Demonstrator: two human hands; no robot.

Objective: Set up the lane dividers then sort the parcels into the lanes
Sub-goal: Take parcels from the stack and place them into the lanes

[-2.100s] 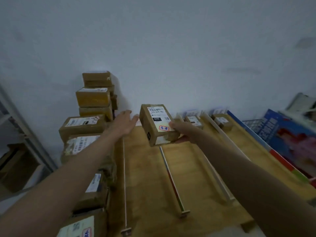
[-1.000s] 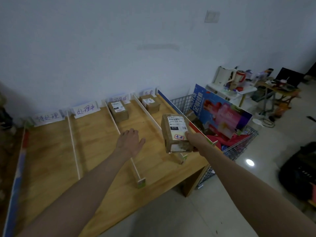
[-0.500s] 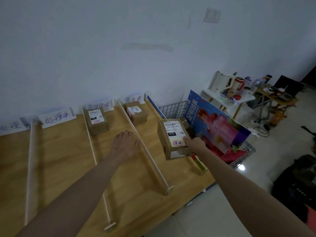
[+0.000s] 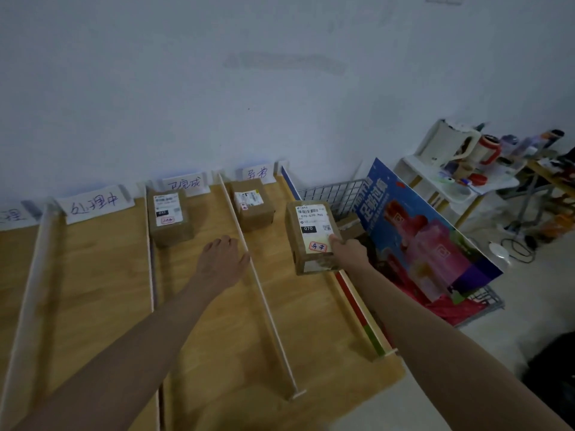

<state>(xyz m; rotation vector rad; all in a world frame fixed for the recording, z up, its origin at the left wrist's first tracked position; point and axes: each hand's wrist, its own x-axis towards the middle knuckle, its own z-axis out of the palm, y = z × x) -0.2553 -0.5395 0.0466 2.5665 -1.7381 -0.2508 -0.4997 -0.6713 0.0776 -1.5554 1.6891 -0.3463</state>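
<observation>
Right hand (image 4: 350, 251) holds a labelled parcel (image 4: 312, 236) above the rightmost lane of the wooden counter (image 4: 102, 290), thumb on the label. Left hand (image 4: 222, 262) is flat, fingers extended, apparently resting on the counter beside a white divider (image 4: 264, 301). Two parcels (image 4: 168, 217) (image 4: 252, 203) lie in adjacent lanes near the wall.

Matt cardboard parcel (image 4: 312, 236), paper labels, smooth wooden table (image 4: 311, 321), wire basket (image 4: 329, 192).

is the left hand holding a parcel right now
No, the left hand is open over the table, holding nothing; only the right hand grips a parcel.
</observation>
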